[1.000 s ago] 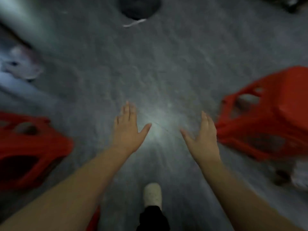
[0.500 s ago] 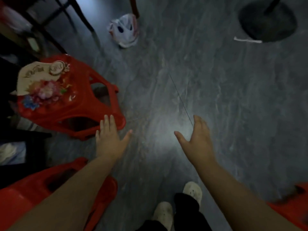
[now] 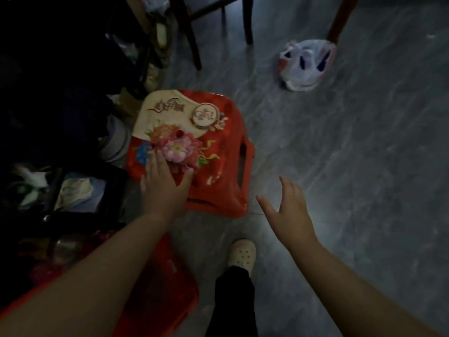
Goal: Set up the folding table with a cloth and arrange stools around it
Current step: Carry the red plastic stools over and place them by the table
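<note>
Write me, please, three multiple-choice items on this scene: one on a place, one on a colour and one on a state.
1. Where is the left hand?
A) on a tabletop
B) on the flowered stool, at its seat
C) in a pocket

2. What colour is that stool's body?
A) blue
B) green
C) red

3. How is the right hand?
A) open, holding nothing
B) gripping a cloth
C) clenched in a fist

Key: 1 B, its fingers lie on the flower print; 2 C, the seat edge and sides are red; 3 A, its fingers are spread above the floor.
</note>
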Demonstrator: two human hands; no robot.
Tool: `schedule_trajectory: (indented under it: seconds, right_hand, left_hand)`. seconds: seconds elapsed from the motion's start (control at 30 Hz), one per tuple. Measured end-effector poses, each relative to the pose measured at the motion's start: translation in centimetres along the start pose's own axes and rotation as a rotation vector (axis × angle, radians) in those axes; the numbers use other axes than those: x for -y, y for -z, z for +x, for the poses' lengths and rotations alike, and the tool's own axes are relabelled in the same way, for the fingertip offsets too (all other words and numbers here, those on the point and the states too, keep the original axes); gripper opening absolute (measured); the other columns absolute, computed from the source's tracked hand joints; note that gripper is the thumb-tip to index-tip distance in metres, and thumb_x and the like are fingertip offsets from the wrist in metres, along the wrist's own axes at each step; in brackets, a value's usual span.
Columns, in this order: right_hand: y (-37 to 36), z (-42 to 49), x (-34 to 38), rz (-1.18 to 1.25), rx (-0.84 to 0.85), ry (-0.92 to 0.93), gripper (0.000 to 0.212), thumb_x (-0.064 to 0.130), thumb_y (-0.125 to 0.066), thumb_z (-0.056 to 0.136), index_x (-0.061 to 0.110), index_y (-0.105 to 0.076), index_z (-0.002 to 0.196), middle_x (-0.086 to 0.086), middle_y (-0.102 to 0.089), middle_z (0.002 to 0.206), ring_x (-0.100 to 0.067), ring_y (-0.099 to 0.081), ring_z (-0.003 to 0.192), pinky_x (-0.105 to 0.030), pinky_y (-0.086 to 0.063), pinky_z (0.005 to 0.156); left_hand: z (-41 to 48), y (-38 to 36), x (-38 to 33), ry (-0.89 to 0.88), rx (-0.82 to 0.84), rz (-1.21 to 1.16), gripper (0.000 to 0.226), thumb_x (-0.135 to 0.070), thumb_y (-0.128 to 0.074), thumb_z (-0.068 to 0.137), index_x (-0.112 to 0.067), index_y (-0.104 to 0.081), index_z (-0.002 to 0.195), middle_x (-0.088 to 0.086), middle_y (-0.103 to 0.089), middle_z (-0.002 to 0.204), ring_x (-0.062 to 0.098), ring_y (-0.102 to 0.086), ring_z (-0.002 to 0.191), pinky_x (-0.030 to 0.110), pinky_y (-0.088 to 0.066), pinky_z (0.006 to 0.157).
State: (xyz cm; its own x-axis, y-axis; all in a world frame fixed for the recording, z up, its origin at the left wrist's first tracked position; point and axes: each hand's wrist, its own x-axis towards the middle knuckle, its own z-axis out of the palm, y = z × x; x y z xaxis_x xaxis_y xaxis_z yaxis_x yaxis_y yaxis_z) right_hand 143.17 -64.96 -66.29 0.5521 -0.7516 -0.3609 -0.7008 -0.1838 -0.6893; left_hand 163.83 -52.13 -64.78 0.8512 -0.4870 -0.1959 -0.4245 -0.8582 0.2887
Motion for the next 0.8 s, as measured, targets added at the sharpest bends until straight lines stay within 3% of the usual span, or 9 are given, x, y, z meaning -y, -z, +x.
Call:
schedule_trajectory:
  seconds: [0.17,0.23,0.3,0.4,0.47,0.53,0.63,0.7,0.8]
  right_hand:
    - [-4.4,8.2,6.8,0.071,0.074,0.002,0.069,0.053,-0.056,0.085,0.018,-0.034,0.141,-0.003,-0.042,0.139,-0.016,-0.034,0.130,-0.024,-0.023,0.100]
    - [-6.4,11.3,8.3,0.113,0.106,-0.006,0.068,0.061,-0.058,0.080,0.025,-0.040,0.135,0.002,-0.050,0.132,-0.014,-0.043,0.123,-0.028,-0.033,0.102]
    - [-8.3,13.7,8.7,0.172,0.113,-0.069,0.083,0.075,-0.058,0.070,0.029,-0.038,0.136,0.005,-0.052,0.130,-0.013,-0.050,0.120,-0.041,-0.047,0.097]
    - [-10.2,15.4,8.8,0.243,0.092,-0.147,0.101,0.073,-0.064,0.061,0.028,-0.024,0.142,0.003,-0.044,0.138,-0.017,-0.046,0.125,-0.047,-0.045,0.098]
    - [-10.8,15.8,8.9,0.321,0.084,-0.207,0.107,0.070,-0.069,0.055,0.029,-0.021,0.142,0.002,-0.043,0.138,-0.018,-0.046,0.125,-0.049,-0.045,0.099]
    - [-11.1,15.9,8.6,0.382,0.099,-0.243,0.104,0.065,-0.073,0.056,0.031,-0.022,0.141,0.004,-0.047,0.136,-0.018,-0.050,0.122,-0.048,-0.046,0.097]
    - [-10.1,15.8,8.1,0.428,0.093,-0.264,0.094,0.050,-0.075,0.067,0.026,-0.023,0.141,0.004,-0.051,0.133,-0.016,-0.054,0.117,-0.041,-0.048,0.094]
    - [-7.9,15.6,7.4,0.458,0.056,-0.273,0.081,0.041,-0.076,0.072,0.023,-0.031,0.137,0.006,-0.055,0.125,-0.014,-0.056,0.110,-0.031,-0.047,0.085]
    - [-2.1,14.6,5.3,0.522,0.005,-0.303,0.068,0.038,-0.077,0.072,0.026,-0.041,0.129,0.010,-0.061,0.113,-0.010,-0.061,0.099,-0.031,-0.048,0.083]
  left_hand:
    - [8.7,1.2,4.5,0.050,0.016,0.050,0.089,-0.060,-0.040,0.089,-0.010,0.002,0.149,0.008,0.002,0.158,0.021,0.001,0.145,0.044,-0.006,0.116]
    - [11.5,1.1,5.9,0.079,0.025,0.048,0.089,-0.059,-0.043,0.088,-0.010,0.000,0.149,0.009,0.000,0.158,0.022,-0.001,0.145,0.046,-0.007,0.115]
    - [13.7,0.8,6.8,0.139,0.032,0.015,0.088,-0.058,-0.045,0.088,-0.011,-0.003,0.149,0.009,-0.002,0.158,0.024,-0.002,0.145,0.050,-0.011,0.115]
    - [16.1,-0.4,7.9,0.257,0.065,-0.068,0.092,-0.059,-0.049,0.085,-0.014,-0.001,0.149,0.008,-0.002,0.158,0.025,-0.006,0.144,0.051,-0.019,0.113]
    - [17.4,-1.0,8.5,0.379,0.109,-0.203,0.101,-0.067,-0.056,0.076,-0.018,-0.008,0.150,0.008,-0.015,0.156,0.027,-0.020,0.141,0.048,-0.027,0.111]
    - [18.1,-1.5,8.8,0.471,0.083,-0.311,0.110,-0.086,-0.056,0.054,-0.025,-0.031,0.142,0.003,-0.042,0.144,0.027,-0.045,0.127,0.046,-0.041,0.101]
    - [17.9,-1.7,8.3,0.479,0.094,-0.286,0.117,-0.097,-0.047,0.035,-0.029,-0.046,0.131,0.002,-0.056,0.129,0.026,-0.056,0.113,0.047,-0.050,0.090]
    - [16.7,-0.7,5.2,0.426,0.082,-0.235,0.116,-0.095,-0.050,0.039,-0.025,-0.046,0.131,0.007,-0.055,0.128,0.030,-0.054,0.114,0.049,-0.049,0.090]
    - [14.0,0.9,-0.8,0.302,0.035,-0.198,0.108,-0.084,-0.060,0.051,-0.015,-0.040,0.133,0.016,-0.048,0.128,0.035,-0.044,0.122,0.052,-0.043,0.097]
